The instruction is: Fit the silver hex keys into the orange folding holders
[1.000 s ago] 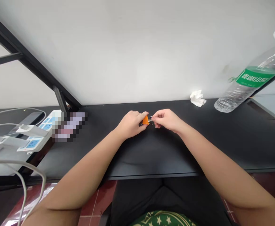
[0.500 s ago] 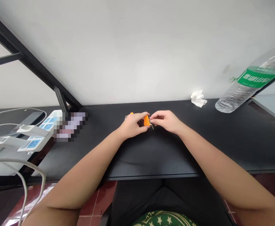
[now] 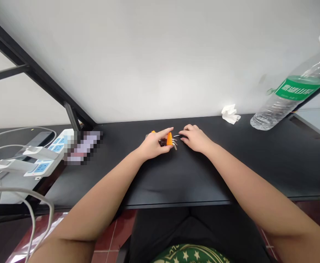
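An orange holder (image 3: 169,139) with several metal hex keys lies low over the black desk, in the middle of the view. My left hand (image 3: 155,143) is closed around it from the left, thumb on the near side and fingers on the far side. Bent key ends stick out past the holder's right face. To the right, my right hand (image 3: 194,138) has its fingers curled, with a thin metal hex key (image 3: 176,136) between its fingertips and the holder. The key's far end is hidden by the fingers.
A crumpled white tissue (image 3: 230,114) lies by the wall. Right of it leans a large clear bottle (image 3: 297,87) with a green label. On the left are a white power strip (image 3: 43,166) with plugs and cables, a phone (image 3: 37,140) and a black frame (image 3: 71,115).
My right hand has shifted right, away from the holder, and a length of hex key now shows between them. My left hand keeps its grip on the holder.
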{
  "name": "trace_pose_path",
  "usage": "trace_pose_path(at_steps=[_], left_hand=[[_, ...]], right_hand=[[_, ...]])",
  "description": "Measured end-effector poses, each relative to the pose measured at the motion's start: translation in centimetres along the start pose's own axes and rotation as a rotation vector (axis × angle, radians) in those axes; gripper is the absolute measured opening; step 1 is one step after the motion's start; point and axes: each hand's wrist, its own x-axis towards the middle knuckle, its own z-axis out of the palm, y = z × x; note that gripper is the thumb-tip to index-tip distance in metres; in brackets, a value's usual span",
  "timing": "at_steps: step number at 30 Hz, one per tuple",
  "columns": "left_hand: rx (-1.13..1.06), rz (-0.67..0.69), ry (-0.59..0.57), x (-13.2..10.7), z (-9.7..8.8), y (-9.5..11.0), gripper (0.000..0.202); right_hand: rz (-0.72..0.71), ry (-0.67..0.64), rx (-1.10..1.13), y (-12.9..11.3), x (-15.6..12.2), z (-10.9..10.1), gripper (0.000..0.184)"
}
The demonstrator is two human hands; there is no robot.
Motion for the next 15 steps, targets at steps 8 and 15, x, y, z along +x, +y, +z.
trace_pose_path(at_steps=[8,15], left_hand=[[-0.043,-0.011,0.009,0.0,0.0,-0.1,0.054],[0.034,-0.001,0.065,0.1,0.1,-0.6,0.053]], right_hand=[[0.21,-0.197,-0.125,-1.7,-0.1,-1.7,0.004],[-0.06,-0.078,0.409,-2.0,-1.4,-3.1,0.005]])
